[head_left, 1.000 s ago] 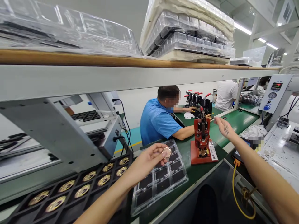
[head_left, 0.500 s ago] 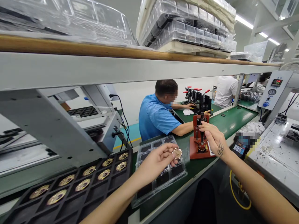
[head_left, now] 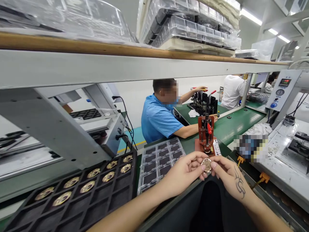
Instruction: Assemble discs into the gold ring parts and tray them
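Held up before me is a gold-coloured watch case (head_left: pixel 207 165), its engraved back towards me. My left hand (head_left: pixel 187 169) pinches it at the left edge between thumb and fingers. The thumb and fingers of my right hand (head_left: pixel 223 169) close on its right edge. Just beyond my hands stands a red-brown hand press (head_left: pixel 205 140) with a red-tipped lever. A clear plastic tray (head_left: pixel 143 167) with dark square compartments lies left of it, partly behind my left arm. Further left, a black compartment tray (head_left: pixel 101 196) holds several gold watch parts (head_left: pixel 87 186).
Across the green bench (head_left: pixel 231 124), a person in a blue shirt (head_left: pixel 156 117) works at black presses (head_left: pixel 204 103). A shelf (head_left: pixel 145 66) carrying clear trays spans overhead. To the right stand a control box (head_left: pixel 281 91) and a white worktable (head_left: pixel 287 158).
My right hand has left the press and come to the watch case. My left hand has carried the case right and slightly down. The co-worker's arm has risen to a press lever.
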Action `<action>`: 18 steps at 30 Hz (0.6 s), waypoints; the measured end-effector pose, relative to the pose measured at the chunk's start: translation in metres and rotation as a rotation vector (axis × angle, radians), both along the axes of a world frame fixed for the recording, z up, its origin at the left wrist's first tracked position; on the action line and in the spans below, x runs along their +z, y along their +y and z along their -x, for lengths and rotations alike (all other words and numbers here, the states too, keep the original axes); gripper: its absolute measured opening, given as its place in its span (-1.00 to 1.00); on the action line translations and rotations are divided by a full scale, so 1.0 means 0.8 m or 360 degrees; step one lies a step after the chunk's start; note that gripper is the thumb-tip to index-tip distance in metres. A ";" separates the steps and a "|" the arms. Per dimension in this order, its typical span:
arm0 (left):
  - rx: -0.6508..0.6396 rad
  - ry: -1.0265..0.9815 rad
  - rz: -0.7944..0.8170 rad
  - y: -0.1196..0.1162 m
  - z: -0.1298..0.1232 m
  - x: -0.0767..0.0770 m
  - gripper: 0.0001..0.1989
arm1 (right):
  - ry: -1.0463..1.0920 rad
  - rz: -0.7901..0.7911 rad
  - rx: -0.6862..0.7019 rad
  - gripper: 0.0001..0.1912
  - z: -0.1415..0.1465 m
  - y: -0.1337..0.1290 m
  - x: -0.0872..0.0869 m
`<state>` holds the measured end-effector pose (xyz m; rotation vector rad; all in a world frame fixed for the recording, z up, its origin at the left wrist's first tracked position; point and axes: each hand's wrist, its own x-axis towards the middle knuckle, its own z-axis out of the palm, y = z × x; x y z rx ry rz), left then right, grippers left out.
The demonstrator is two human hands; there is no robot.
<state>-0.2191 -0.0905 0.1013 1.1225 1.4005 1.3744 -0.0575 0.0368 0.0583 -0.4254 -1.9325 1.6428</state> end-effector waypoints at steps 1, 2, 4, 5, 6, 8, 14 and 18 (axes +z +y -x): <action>-0.0013 -0.0002 0.0002 0.001 -0.004 0.001 -0.56 | 0.0004 0.0049 0.0014 -0.55 -0.002 -0.001 0.001; -0.0029 -0.0006 0.0008 0.002 -0.008 0.002 -0.56 | 0.0008 0.0097 0.0025 -0.55 -0.004 0.000 0.003; -0.0061 -0.0026 0.0016 0.002 -0.016 0.004 -0.55 | 0.0017 0.0185 0.0046 -0.53 -0.010 0.001 0.006; -0.0076 -0.0046 0.0014 0.002 -0.018 0.005 -0.53 | 0.0027 0.0220 0.0059 -0.53 -0.013 0.001 0.007; -0.0088 -0.0074 0.0008 0.002 -0.021 0.006 -0.51 | 0.0044 0.0247 0.0070 -0.53 -0.017 0.001 0.007; -0.0098 -0.0131 0.0001 0.001 -0.024 0.007 -0.46 | 0.0079 0.0276 0.0080 -0.54 -0.023 0.001 0.009; -0.0137 -0.0277 0.0062 0.004 -0.026 0.000 -0.58 | 0.0111 0.0294 0.0031 -0.57 -0.034 -0.001 0.012; -0.0162 -0.0327 0.0062 0.005 -0.028 -0.002 -0.61 | 0.0114 0.0307 0.0030 -0.58 -0.040 -0.001 0.013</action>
